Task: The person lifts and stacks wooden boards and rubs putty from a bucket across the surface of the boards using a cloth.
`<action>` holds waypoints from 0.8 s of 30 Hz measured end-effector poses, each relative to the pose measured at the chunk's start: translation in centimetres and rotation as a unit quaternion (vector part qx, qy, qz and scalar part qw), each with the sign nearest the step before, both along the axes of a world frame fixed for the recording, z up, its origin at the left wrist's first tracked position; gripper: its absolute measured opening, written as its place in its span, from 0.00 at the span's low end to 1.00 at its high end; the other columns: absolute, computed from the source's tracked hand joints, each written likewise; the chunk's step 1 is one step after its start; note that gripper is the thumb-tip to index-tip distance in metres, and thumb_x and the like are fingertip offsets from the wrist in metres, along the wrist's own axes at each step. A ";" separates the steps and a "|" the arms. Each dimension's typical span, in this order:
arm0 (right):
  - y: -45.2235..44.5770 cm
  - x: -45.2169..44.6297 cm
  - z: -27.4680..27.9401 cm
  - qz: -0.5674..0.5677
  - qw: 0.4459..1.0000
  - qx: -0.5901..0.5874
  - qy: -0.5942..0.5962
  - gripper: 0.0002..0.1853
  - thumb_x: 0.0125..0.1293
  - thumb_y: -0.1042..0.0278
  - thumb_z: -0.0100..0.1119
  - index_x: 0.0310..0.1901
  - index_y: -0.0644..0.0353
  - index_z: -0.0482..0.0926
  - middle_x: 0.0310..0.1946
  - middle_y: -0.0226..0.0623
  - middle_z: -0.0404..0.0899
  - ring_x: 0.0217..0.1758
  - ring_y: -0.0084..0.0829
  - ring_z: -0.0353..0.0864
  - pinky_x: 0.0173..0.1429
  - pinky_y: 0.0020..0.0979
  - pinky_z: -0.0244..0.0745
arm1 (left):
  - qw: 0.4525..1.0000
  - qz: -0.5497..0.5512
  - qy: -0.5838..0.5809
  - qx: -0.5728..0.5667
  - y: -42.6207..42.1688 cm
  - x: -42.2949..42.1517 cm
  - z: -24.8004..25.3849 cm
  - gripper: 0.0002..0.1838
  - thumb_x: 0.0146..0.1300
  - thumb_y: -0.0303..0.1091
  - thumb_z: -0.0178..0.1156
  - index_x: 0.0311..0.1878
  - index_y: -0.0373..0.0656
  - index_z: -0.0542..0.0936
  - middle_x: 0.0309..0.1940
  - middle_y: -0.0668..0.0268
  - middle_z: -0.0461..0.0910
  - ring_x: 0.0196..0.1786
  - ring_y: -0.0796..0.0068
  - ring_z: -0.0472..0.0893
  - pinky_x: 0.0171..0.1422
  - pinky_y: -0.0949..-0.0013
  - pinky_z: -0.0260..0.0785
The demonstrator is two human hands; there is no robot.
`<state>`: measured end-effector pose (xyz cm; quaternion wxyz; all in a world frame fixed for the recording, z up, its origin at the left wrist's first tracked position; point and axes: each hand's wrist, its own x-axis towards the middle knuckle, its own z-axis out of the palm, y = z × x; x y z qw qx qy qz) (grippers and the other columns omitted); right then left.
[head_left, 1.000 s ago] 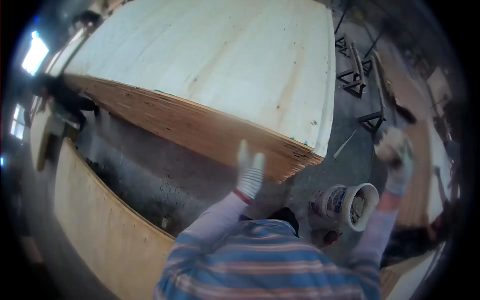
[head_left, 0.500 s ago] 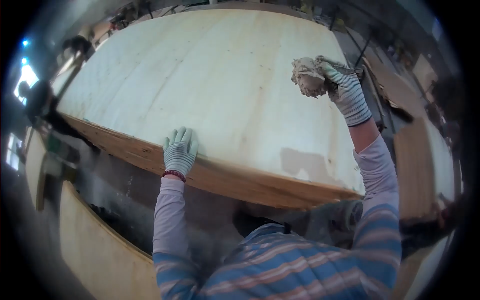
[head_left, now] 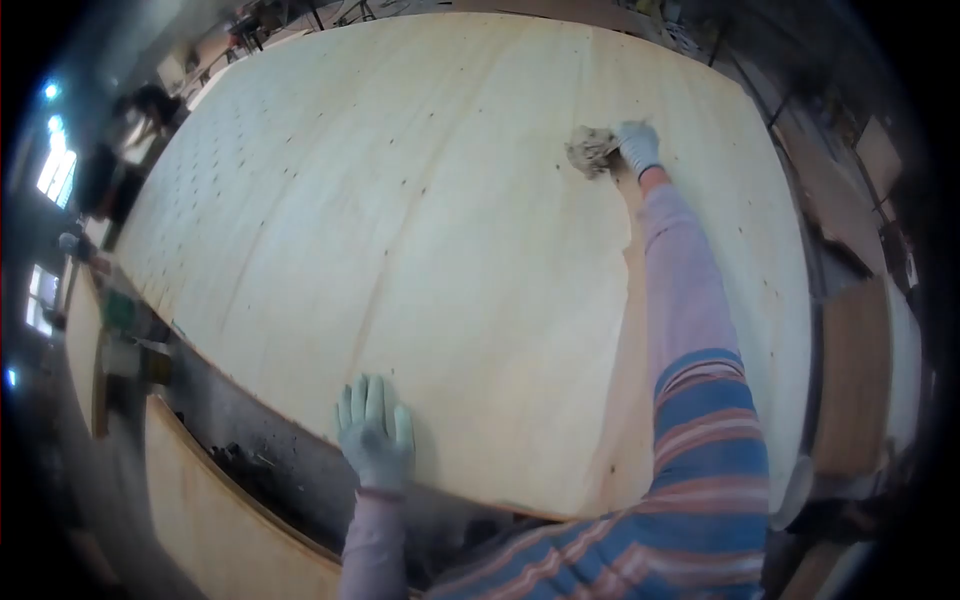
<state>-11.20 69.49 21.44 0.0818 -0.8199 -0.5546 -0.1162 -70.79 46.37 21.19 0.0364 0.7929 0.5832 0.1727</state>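
A large pale plywood sheet (head_left: 480, 230) lies in front of me, marked with small dark knots. My right hand (head_left: 638, 148), in a white knit glove, reaches far over it and is closed on a putty scraper, mostly hidden by the fingers and the paste. A grey-brown lump of putty (head_left: 593, 152) clings at the scraper, just left of the glove, down at the sheet. Below it a darker streak (head_left: 622, 400) of putty runs toward the near edge, partly covered by my arm. My gloved left hand (head_left: 375, 435) rests flat on the sheet's near edge, fingers stretched, holding nothing.
A curved-looking board (head_left: 230, 510) leans at the lower left, with another panel (head_left: 85, 350) behind it. Brown boards (head_left: 852, 375) are stacked at the right. A dark figure of another person (head_left: 95, 180) shows at the far left, near bright windows (head_left: 57, 170).
My right hand has come down from above the sheet's right side onto its surface, farther left. A long putty streak now shows. My view has shifted, and the left hand still rests at the edge.
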 end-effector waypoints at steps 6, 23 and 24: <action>0.8 -3.9 3.3 0.127 0.897 -0.050 0.420 0.15 0.57 0.57 0.64 0.37 0.62 0.84 0.32 0.40 0.85 0.35 0.34 0.85 0.38 0.35 0.79 | 1.000 -0.014 -0.006 0.008 0.1 -0.1 -0.1 0.29 0.60 0.38 0.57 0.64 0.40 0.71 0.66 0.50 0.67 0.69 0.44 0.63 0.72 0.45 0.51; -39.4 -52.5 3.0 -0.055 0.842 0.168 0.510 0.11 0.63 0.72 0.61 0.46 0.63 0.83 0.38 0.36 0.85 0.39 0.26 0.84 0.46 0.27 0.79 | 0.995 -0.086 -0.032 -0.046 18.5 -20.5 -2.5 0.28 0.65 0.49 0.51 0.65 0.45 0.70 0.67 0.54 0.66 0.71 0.50 0.62 0.77 0.57 0.46; -38.0 -53.0 2.9 -0.085 0.779 0.205 0.586 0.11 0.63 0.71 0.61 0.47 0.64 0.83 0.38 0.37 0.85 0.40 0.28 0.84 0.47 0.27 0.79 | 0.998 -0.053 0.029 -0.034 22.9 -24.1 -2.8 0.29 0.66 0.51 0.50 0.66 0.47 0.70 0.68 0.55 0.65 0.71 0.50 0.61 0.77 0.56 0.45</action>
